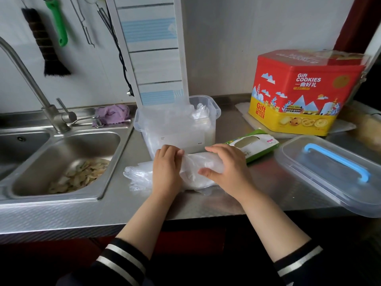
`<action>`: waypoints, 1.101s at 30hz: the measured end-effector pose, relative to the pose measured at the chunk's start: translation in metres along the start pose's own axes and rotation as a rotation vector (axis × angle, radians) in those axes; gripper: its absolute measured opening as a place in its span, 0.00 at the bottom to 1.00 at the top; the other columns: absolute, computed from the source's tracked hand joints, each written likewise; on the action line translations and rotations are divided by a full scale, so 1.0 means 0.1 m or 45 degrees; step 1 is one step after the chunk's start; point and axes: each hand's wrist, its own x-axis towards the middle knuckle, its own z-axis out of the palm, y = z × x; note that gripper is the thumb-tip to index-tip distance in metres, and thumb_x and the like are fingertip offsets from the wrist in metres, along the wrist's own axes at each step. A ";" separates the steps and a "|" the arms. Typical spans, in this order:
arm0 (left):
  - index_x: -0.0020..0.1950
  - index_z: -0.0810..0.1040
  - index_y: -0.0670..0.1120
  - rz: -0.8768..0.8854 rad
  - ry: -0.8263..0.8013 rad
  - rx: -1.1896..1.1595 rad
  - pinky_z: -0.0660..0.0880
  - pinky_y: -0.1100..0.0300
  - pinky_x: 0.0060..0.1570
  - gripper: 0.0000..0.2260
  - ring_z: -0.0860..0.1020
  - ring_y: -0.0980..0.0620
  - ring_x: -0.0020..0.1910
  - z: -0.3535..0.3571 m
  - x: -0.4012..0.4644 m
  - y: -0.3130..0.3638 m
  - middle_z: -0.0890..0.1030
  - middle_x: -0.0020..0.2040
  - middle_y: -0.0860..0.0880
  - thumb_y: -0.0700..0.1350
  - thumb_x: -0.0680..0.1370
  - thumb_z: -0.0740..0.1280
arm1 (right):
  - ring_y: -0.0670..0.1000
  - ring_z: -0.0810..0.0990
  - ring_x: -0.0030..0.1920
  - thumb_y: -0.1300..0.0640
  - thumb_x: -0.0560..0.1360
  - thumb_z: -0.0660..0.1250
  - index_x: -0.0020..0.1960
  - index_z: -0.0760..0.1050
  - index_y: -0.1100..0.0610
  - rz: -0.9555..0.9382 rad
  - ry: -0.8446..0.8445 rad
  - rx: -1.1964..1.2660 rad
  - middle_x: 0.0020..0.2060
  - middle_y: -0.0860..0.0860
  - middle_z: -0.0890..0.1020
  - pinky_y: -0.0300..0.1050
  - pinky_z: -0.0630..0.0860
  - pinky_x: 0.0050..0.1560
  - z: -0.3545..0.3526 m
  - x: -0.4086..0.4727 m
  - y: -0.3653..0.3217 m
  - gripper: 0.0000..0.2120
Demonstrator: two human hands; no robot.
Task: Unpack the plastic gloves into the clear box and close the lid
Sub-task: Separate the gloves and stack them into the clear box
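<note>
Head view: I see my left hand [167, 168] and right hand [223, 166] both curled around a stack of plastic gloves [191, 174] on the steel counter [237, 195], just near of the open clear box [177, 129]. Its lid [321, 182] lies to the right.

Gloves [191, 172] before lidless clear box [177, 129]
</note>
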 end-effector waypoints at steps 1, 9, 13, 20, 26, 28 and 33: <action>0.40 0.74 0.43 -0.019 -0.019 -0.008 0.61 0.60 0.41 0.15 0.69 0.48 0.41 -0.01 0.02 0.00 0.73 0.40 0.50 0.49 0.81 0.56 | 0.49 0.74 0.58 0.30 0.65 0.65 0.60 0.77 0.55 -0.022 -0.017 -0.008 0.55 0.49 0.79 0.49 0.67 0.63 0.00 -0.01 -0.01 0.35; 0.39 0.75 0.45 -0.371 -0.347 -0.025 0.64 0.62 0.31 0.15 0.70 0.56 0.30 -0.13 0.24 0.11 0.71 0.29 0.55 0.51 0.82 0.60 | 0.51 0.74 0.56 0.39 0.68 0.67 0.62 0.76 0.54 -0.102 -0.033 -0.038 0.55 0.49 0.78 0.48 0.66 0.62 0.04 -0.02 -0.01 0.27; 0.49 0.77 0.52 -0.208 -0.318 -0.225 0.74 0.62 0.50 0.10 0.78 0.60 0.48 -0.25 0.23 0.18 0.80 0.45 0.60 0.58 0.77 0.65 | 0.54 0.79 0.48 0.50 0.72 0.65 0.52 0.80 0.58 -0.028 0.128 0.091 0.47 0.50 0.81 0.54 0.75 0.52 0.00 0.01 0.07 0.14; 0.71 0.66 0.52 0.462 -0.489 0.325 0.66 0.56 0.60 0.36 0.69 0.50 0.62 -0.17 0.01 0.46 0.69 0.65 0.51 0.67 0.68 0.65 | 0.54 0.79 0.43 0.55 0.76 0.65 0.43 0.79 0.62 0.029 0.339 0.127 0.41 0.52 0.81 0.56 0.77 0.46 -0.01 0.03 0.09 0.11; 0.50 0.82 0.47 0.267 -0.265 0.240 0.76 0.53 0.42 0.05 0.80 0.47 0.44 -0.19 0.30 0.60 0.82 0.46 0.50 0.46 0.78 0.67 | 0.53 0.76 0.44 0.50 0.77 0.64 0.41 0.78 0.62 0.094 0.372 0.164 0.40 0.52 0.79 0.50 0.75 0.47 -0.03 0.03 0.05 0.15; 0.48 0.83 0.48 0.183 -0.347 0.175 0.76 0.54 0.45 0.05 0.80 0.50 0.45 -0.23 0.43 0.63 0.83 0.45 0.52 0.44 0.78 0.67 | 0.51 0.76 0.45 0.48 0.76 0.65 0.43 0.77 0.61 0.134 0.329 0.181 0.41 0.50 0.79 0.47 0.74 0.48 -0.05 0.02 0.05 0.15; 0.47 0.82 0.47 0.120 -0.399 0.153 0.74 0.60 0.43 0.06 0.79 0.53 0.40 -0.31 0.74 0.67 0.80 0.37 0.56 0.39 0.77 0.66 | 0.55 0.80 0.50 0.49 0.72 0.72 0.55 0.79 0.57 0.393 0.045 0.134 0.47 0.51 0.83 0.53 0.75 0.56 -0.02 0.02 0.11 0.16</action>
